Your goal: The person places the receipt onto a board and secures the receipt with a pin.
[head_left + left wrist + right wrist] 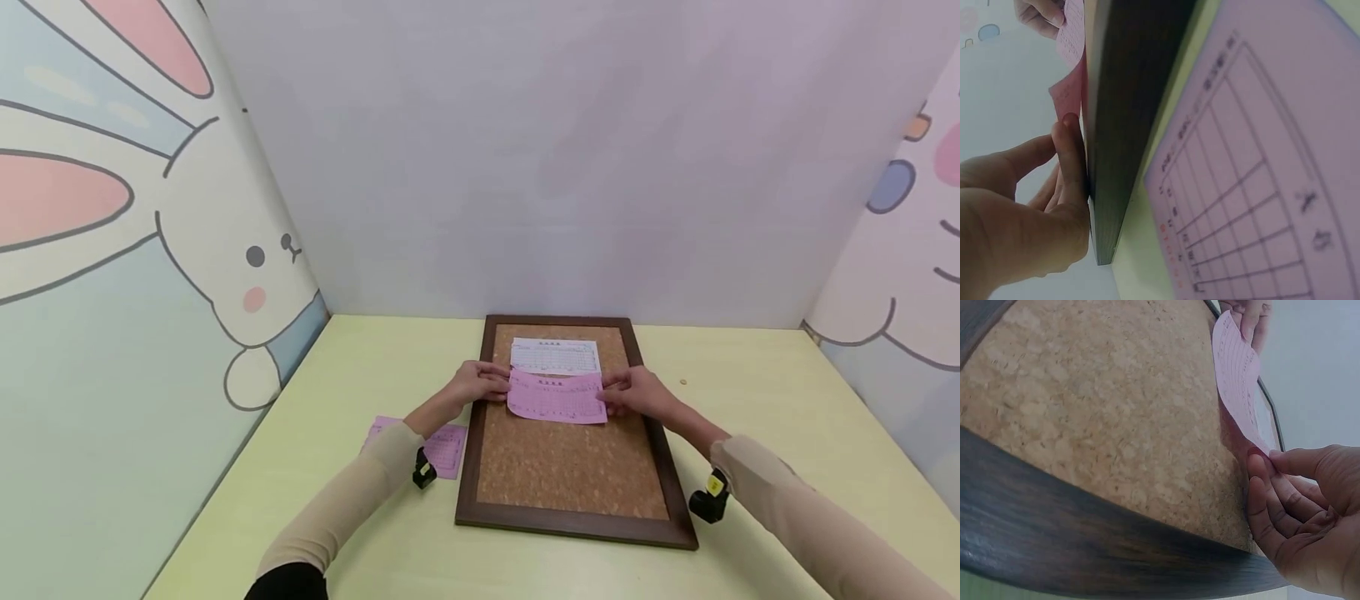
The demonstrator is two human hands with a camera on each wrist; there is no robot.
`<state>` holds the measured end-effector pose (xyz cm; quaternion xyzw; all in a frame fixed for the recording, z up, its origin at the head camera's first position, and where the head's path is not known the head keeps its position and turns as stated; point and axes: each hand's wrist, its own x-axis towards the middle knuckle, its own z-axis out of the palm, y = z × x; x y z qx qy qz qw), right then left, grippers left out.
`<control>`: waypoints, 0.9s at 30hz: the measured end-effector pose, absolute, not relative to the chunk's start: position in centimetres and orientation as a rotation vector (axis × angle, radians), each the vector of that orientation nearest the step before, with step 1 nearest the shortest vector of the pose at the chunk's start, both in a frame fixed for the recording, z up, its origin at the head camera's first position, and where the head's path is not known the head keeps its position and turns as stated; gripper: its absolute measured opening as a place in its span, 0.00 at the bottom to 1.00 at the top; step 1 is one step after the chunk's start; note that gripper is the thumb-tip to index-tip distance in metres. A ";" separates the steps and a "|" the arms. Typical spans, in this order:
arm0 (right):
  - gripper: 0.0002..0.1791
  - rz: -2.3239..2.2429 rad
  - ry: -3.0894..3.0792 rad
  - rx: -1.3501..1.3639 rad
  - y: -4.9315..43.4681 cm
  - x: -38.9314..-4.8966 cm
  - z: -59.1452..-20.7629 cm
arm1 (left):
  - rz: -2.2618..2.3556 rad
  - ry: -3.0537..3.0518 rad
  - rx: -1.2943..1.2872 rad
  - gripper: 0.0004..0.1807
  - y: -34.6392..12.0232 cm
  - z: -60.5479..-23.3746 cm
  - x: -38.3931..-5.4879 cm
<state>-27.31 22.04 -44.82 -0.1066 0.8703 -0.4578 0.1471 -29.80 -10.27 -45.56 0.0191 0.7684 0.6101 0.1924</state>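
Observation:
A pink printed form [558,400] with a table grid is held by its two short ends over the cork board [570,475], its sheet bowing slightly. My left hand [472,383] pinches the left end between thumb and fingertip, close over the frame's left side. At the opposite end, my right hand [1310,519] grips the corner with the thumb on top and curled fingers beneath, right at the cork. Just beyond the pink form lies a white printed form [555,355] on the upper cork, its lower edge overlapped in the head view.
The board's dark brown wooden frame [577,535] stands up from the pale yellow table [787,467]. Left of it lies more pink printed paper [447,450], partly under my left forearm. A tiny object [683,382] is on the table at right. Walls enclose the back and sides.

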 end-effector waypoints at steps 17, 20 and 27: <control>0.20 -1.218 2.597 -0.321 21.9 -27.4 -44.9 | 1.464 2.471 0.349 0.18 -9.8 -45.3 -29.2; 0.21 -1.186 2.608 -0.320 22.0 -27.3 -44.6 | 1.305 2.574 0.444 0.18 -9.5 -44.8 -29.1; 0.28 -1.153 2.637 -0.290 23.3 -26.6 -43.5 | 1.124 2.637 0.522 0.21 -9.1 -44.9 -29.1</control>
